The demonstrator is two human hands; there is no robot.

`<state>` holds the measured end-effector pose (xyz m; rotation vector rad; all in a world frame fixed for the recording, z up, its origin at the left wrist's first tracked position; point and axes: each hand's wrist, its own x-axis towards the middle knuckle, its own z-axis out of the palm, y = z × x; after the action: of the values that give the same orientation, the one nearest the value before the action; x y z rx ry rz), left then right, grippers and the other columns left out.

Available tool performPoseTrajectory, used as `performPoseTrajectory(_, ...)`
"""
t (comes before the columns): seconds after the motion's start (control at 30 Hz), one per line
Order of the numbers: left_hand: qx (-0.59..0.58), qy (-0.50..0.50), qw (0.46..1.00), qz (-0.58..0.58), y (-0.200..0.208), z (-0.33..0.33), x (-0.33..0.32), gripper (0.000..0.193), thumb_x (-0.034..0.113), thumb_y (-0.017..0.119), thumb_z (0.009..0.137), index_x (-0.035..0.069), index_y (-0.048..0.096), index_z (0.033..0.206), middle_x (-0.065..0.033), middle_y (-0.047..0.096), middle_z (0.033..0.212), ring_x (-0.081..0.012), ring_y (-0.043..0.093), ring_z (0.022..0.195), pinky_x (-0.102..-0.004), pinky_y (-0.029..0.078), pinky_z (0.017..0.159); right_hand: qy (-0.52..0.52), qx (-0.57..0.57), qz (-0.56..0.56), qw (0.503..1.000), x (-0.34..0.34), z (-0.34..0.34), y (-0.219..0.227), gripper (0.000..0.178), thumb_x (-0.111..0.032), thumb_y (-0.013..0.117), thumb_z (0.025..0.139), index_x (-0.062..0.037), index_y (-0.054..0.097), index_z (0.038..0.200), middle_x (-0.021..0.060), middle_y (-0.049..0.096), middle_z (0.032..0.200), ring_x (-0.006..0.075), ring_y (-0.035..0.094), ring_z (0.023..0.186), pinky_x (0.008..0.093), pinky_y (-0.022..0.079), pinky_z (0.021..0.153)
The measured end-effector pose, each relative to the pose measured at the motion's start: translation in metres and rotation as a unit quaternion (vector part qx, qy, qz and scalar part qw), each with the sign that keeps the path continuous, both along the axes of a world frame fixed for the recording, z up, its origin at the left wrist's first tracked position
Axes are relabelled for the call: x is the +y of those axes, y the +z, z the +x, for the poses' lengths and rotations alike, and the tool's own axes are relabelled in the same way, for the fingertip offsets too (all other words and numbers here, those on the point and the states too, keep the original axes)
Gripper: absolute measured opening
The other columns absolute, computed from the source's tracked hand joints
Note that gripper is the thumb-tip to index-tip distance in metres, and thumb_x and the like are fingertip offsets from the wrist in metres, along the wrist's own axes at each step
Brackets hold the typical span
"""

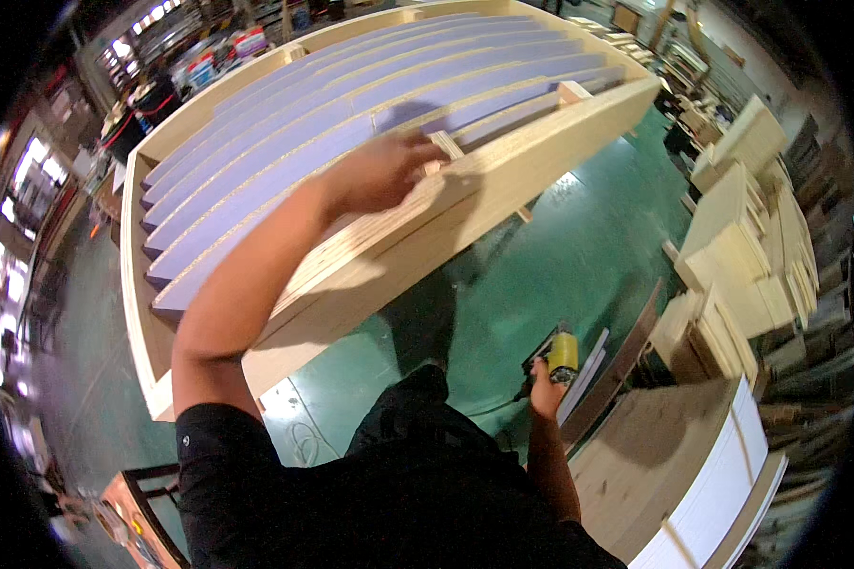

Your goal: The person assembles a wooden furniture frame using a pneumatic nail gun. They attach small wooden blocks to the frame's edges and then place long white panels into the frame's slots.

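My left hand (pixel 381 175) reaches over the near rail of a large pale wooden crate (pixel 503 175), somewhat blurred. Its fingers are bent around a short wood block (pixel 446 145) between the rail and the nearest panel. Several lavender-faced panels (pixel 304 156) with rough, chipboard-like edges stand in rows inside the crate. A similar block (pixel 572 92) sits farther right along the same rail. Low on my right side, my right hand (pixel 545 391) grips a yellow and black nail gun (pixel 562 356), held away from the crate.
A stack of brown and white boards (pixel 664 455) stands close on my right, with long strips (pixel 584 375) beside it. Pale wood pieces (pixel 731 237) are piled farther right. A cord or hose (pixel 308 441) lies on the green floor (pixel 512 294). An orange-topped table (pixel 128 522) is at lower left.
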<state>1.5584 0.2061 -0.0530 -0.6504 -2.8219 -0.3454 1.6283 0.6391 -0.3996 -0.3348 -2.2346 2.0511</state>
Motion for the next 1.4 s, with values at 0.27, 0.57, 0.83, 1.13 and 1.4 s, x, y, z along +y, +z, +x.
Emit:
performPoseTrajectory(0.27,-0.098,-0.041,0.979,-0.172,-0.043,-0.135,-0.039,0.073,0.010,0.073,0.074,0.026,0.049,0.141,-0.0118,0.048,0.142,-0.0366,0.048,0.129,-0.0466,0.048,0.106,0.134,-0.045,-0.035,0.989,0.028,-0.138,-0.079,0.018,-0.015,0.070,0.092,-0.0037,0.060,0.102,0.0054,0.063,0.094,0.0213,0.060,0.088,0.0366,0.047,0.075)
performPoseTrajectory(0.57,-0.181,0.022,0.961,-0.210,-0.057,-0.164,-0.008,0.045,0.009,0.070,0.079,0.026,0.059,0.120,-0.0011,0.055,0.116,-0.0331,0.054,0.115,-0.0389,0.063,0.075,0.269,0.027,0.163,0.949,0.038,-0.258,-0.066,0.026,-0.017,0.074,0.090,0.0011,0.063,0.106,0.0079,0.064,0.092,0.0216,0.060,0.083,0.0387,0.048,0.070)
performPoseTrajectory(0.83,-0.225,0.090,0.948,-0.204,-0.043,-0.168,0.011,0.029,0.014,0.069,0.084,0.025,0.063,0.111,-0.0010,0.057,0.120,-0.0303,0.054,0.114,-0.0367,0.061,0.077,0.441,-0.039,0.070,0.894,0.000,-0.349,-0.048,0.016,-0.015,0.069,0.094,-0.0025,0.063,0.101,0.0072,0.066,0.094,0.0201,0.064,0.089,0.0381,0.050,0.075)
performPoseTrajectory(1.13,-0.243,0.113,0.939,-0.214,-0.039,-0.161,0.021,0.033,0.016,0.071,0.083,0.023,0.060,0.113,-0.0039,0.056,0.123,-0.0330,0.052,0.118,-0.0388,0.058,0.088,0.531,-0.117,-0.067,0.837,0.025,-0.371,-0.058,0.023,-0.014,0.068,0.093,-0.0024,0.058,0.110,0.0026,0.063,0.088,0.0148,0.062,0.076,0.0318,0.052,0.067)
performPoseTrajectory(1.4,-0.206,0.146,0.959,-0.129,-0.036,-0.149,0.014,0.054,0.012,0.071,0.082,0.013,0.045,0.129,-0.0189,0.046,0.130,-0.0384,0.055,0.114,-0.0439,0.058,0.090,0.606,0.103,0.062,0.786,0.018,-0.372,0.081,0.057,-0.025,0.080,0.080,0.0040,0.057,0.123,0.0114,0.068,0.089,0.0228,0.067,0.074,0.0337,0.052,0.065)
